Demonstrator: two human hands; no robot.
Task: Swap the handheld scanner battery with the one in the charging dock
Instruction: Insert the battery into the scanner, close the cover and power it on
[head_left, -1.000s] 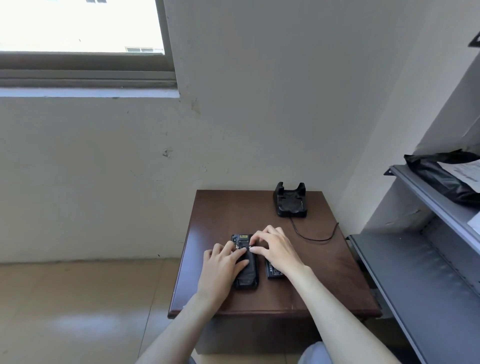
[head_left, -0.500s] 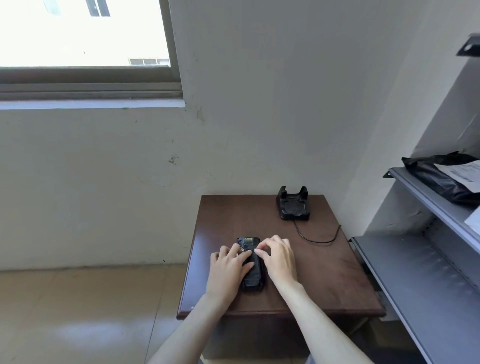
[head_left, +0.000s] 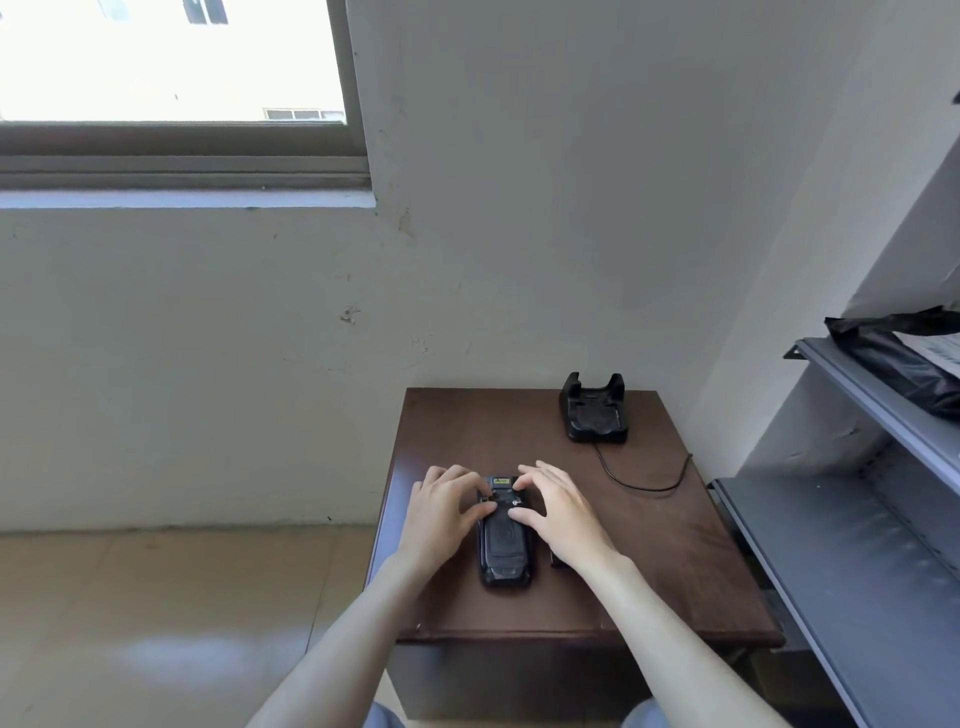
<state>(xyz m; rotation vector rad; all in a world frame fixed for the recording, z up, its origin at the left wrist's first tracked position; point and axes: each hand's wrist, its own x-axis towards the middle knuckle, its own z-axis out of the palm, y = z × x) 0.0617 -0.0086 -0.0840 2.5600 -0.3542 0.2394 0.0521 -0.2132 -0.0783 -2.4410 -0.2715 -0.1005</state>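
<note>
A black handheld scanner (head_left: 505, 545) lies back side up on the small brown table (head_left: 675, 561), its long axis pointing away from me. My left hand (head_left: 441, 512) rests on its upper left edge, thumb on the back cover. My right hand (head_left: 558, 512) presses its upper right side, fingertips near the yellow label at the top. A loose black battery (head_left: 555, 560) lies just right of the scanner, mostly hidden under my right wrist. The black charging dock (head_left: 594, 413) stands at the table's far right; I cannot tell what it holds.
The dock's black cable (head_left: 641, 480) loops across the table toward its right edge. A grey metal shelf unit (head_left: 852, 545) stands close on the right, with a black plastic bag (head_left: 904, 358) on its upper shelf. A wall and a window lie behind the table.
Both hands have stayed on the scanner's top end, with the fingers shifting slightly. My right hand moved left and now covers most of the loose battery. The camera has tilted a little.
</note>
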